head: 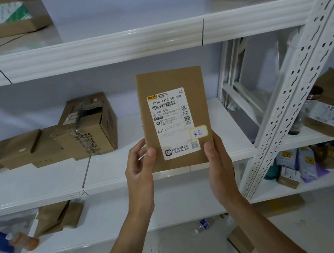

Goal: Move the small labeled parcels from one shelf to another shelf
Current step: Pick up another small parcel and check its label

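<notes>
Both forearms rise from the near edge and converge on a flat cardboard parcel (174, 119), held upright in front of the middle shelf (112, 167) of a white rack. The left hand (139, 172) clasps the parcel's lower left edge, thumb on the front face and fingers behind. The right hand (218, 162) clasps the lower right edge the same way. A white shipping label (172, 123) faces the viewer, with a small handwritten sticker (198, 131) at its right edge. Farther left on the middle shelf lie several cardboard boxes (57, 138). More parcels (329, 105) sit on the rack at far right.
</notes>
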{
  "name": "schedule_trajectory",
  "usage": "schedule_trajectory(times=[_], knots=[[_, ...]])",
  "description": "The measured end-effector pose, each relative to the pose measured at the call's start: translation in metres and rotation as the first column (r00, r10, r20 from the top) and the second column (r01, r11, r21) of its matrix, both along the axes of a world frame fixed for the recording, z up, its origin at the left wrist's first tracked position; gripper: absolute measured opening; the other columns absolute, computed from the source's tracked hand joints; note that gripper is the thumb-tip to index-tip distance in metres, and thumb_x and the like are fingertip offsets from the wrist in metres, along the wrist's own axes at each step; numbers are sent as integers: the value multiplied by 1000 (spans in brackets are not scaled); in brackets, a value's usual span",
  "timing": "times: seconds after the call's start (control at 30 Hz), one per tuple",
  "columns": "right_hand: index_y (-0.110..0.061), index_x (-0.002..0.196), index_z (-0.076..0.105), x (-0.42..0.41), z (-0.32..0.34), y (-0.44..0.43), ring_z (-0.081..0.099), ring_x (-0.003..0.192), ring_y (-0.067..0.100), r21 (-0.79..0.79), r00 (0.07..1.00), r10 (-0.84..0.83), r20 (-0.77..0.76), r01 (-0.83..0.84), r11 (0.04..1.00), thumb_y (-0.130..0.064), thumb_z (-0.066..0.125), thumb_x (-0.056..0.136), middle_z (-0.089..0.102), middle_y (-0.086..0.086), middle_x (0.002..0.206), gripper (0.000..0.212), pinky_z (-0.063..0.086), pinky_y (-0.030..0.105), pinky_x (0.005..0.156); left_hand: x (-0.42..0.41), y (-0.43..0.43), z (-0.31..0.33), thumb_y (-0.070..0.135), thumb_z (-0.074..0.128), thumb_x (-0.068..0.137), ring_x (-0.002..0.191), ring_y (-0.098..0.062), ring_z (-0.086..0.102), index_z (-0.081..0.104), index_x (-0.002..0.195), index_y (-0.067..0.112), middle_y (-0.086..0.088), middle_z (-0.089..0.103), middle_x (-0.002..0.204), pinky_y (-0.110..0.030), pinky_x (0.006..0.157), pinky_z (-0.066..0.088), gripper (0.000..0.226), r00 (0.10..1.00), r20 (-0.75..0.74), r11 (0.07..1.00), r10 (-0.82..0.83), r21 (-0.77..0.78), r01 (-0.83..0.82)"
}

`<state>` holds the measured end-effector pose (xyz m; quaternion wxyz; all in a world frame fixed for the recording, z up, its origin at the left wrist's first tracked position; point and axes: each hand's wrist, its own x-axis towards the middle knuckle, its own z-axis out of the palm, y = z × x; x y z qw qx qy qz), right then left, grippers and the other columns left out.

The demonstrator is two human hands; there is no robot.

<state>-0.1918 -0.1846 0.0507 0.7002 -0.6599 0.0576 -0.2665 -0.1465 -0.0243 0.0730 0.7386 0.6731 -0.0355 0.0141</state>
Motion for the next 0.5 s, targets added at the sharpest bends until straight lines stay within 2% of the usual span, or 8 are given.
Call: schedule_trajectory(times=[0.07, 0.17, 0.23, 0.33, 0.4, 0.47, 0.5], knots=[[-24, 151, 47, 2, 0, -2, 65, 118, -2, -11, 1000, -10, -21, 10, 1000, -40, 43, 101, 70, -22, 127, 52, 53, 13, 90, 3, -1, -1, 69, 62, 73, 120, -21, 67, 58, 138, 28, 3, 71, 127, -50, 104, 54, 77, 1000, -4, 1000, 2, 2, -2], [-29, 150, 49, 11, -3, -5, 65, 119, 1, -39, 997, -21, -68, 18, 999, -46, 45, 100, 70, -21, 127, 53, 54, 20, 97, 12, -3, -4, 70, 63, 75, 119, -19, 67, 61, 136, 29, 2, 71, 126, -48, 104, 54, 74, 1000, -14, 1000, -4, 25, 4], [-33, 148, 50, 21, -6, -10, 66, 118, 1, -65, 994, -15, -110, 8, 998, -49, 46, 99, 71, -22, 126, 52, 55, 21, 95, 21, -5, -8, 67, 65, 83, 120, -18, 67, 61, 137, 27, 1, 71, 127, -49, 105, 54, 67, 1000, -25, 999, -16, 47, 17], [-36, 145, 54, 39, -6, -20, 64, 110, -11, -86, 983, 4, -184, -20, 996, -47, 51, 101, 72, -23, 121, 45, 49, 10, 87, 38, -8, -15, 47, 58, 98, 118, -13, 67, 63, 138, 22, 0, 73, 127, -46, 106, 54, 48, 997, -65, 997, -45, 53, 48], [-37, 144, 55, 51, -5, -26, 62, 105, -19, -105, 972, 14, -234, -39, 994, -44, 52, 103, 70, -27, 119, 41, 45, 3, 82, 50, -10, -18, 43, 55, 101, 120, -13, 66, 64, 139, 22, 0, 73, 128, -44, 107, 53, 44, 991, -115, 996, -62, 62, 69], [-40, 143, 54, 62, -7, -31, 61, 109, -14, -142, 958, 14, -285, -56, 988, -50, 51, 101, 69, -25, 122, 43, 44, 8, 88, 61, -12, -20, 48, 55, 101, 123, -17, 64, 65, 136, 24, 1, 72, 128, -45, 109, 50, 44, 982, -172, 993, -78, 70, 91], [-41, 143, 54, 67, -7, -33, 61, 113, -7, -147, 950, 22, -312, -71, 987, -53, 51, 99, 69, -21, 124, 45, 45, 16, 93, 67, -12, -22, 50, 55, 100, 124, -18, 63, 66, 135, 25, 1, 72, 127, -45, 109, 50, 45, 977, -197, 992, -83, 75, 100]])
